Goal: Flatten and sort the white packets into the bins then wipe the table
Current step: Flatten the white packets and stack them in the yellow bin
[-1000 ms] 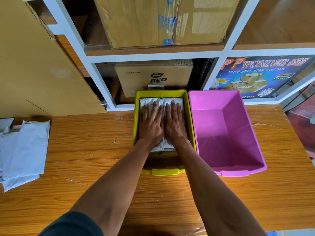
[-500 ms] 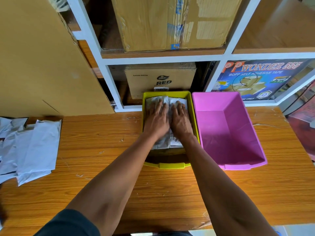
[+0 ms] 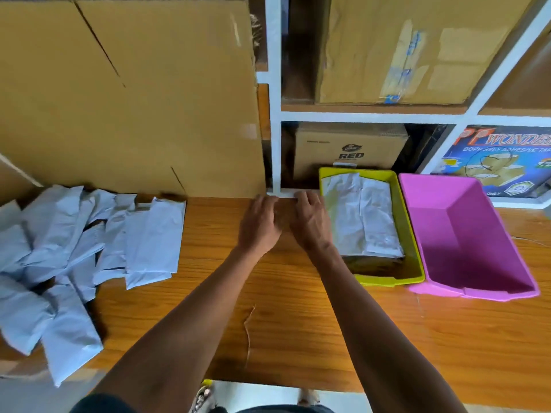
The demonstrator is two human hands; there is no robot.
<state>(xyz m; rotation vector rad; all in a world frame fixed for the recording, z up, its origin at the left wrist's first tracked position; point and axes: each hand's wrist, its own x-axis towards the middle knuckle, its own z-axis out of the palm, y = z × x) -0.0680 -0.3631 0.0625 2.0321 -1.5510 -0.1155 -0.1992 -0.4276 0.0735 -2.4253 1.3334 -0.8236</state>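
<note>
Flattened white packets (image 3: 360, 216) lie stacked inside the yellow bin (image 3: 413, 234) at the back right of the wooden table (image 3: 298, 323). The pink bin (image 3: 465, 234) beside it holds nothing. A loose pile of several white packets (image 3: 77, 248) spreads over the table's left side. My left hand (image 3: 259, 225) and my right hand (image 3: 310, 222) hover side by side above the table, just left of the yellow bin, fingers loosely bent and holding nothing.
A large cardboard sheet (image 3: 134, 93) leans against the white shelving (image 3: 274, 84) behind the table. Cardboard boxes (image 3: 348, 153) and a tape carton (image 3: 495, 159) fill the shelves. A thin string (image 3: 249, 332) lies on the table near the front edge.
Both hands have lifted out of the yellow bin and moved left, leaving the pressed packets inside. The view has swung left, bringing the packet pile into view.
</note>
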